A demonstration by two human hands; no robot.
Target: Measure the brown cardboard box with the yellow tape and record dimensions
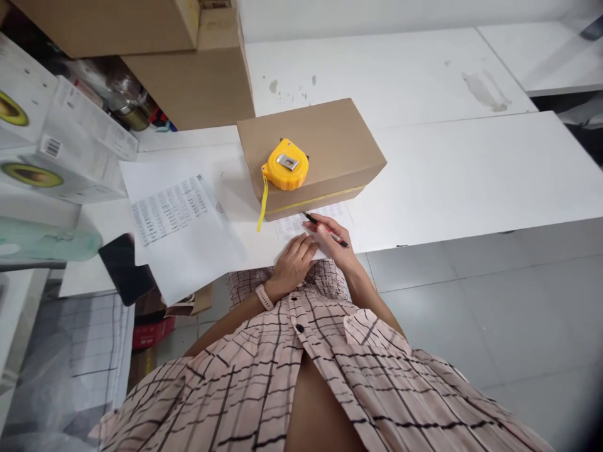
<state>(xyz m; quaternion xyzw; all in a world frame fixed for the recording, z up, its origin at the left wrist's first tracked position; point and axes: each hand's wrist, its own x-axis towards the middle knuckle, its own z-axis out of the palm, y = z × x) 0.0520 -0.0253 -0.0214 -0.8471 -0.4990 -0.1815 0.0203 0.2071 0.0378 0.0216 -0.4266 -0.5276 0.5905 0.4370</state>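
A black and red pen [340, 240] is held in my right hand [332, 243], its tip pointing away from me toward the cardboard box. Beneath both hands lies a printed sheet [285, 227], its far part hidden by the box. My left hand [293, 263] rests on the sheet's near edge, fingers laid out flat, close beside the right one. Just beyond stands a closed brown cardboard box [325, 129] with a yellow line along its front side. On its top sits a yellow tape measure [286, 166], whose yellow wrist strap [262, 207] hangs over the front edge.
Left of the box are loose papers [188, 245], one with a printed table, beside a dark phone [125, 267] at the white desk's [452, 169] edge. A greenish bottle [51, 240], avocado-printed boxes [70, 144] and large cartons [207, 81] crowd the left side.
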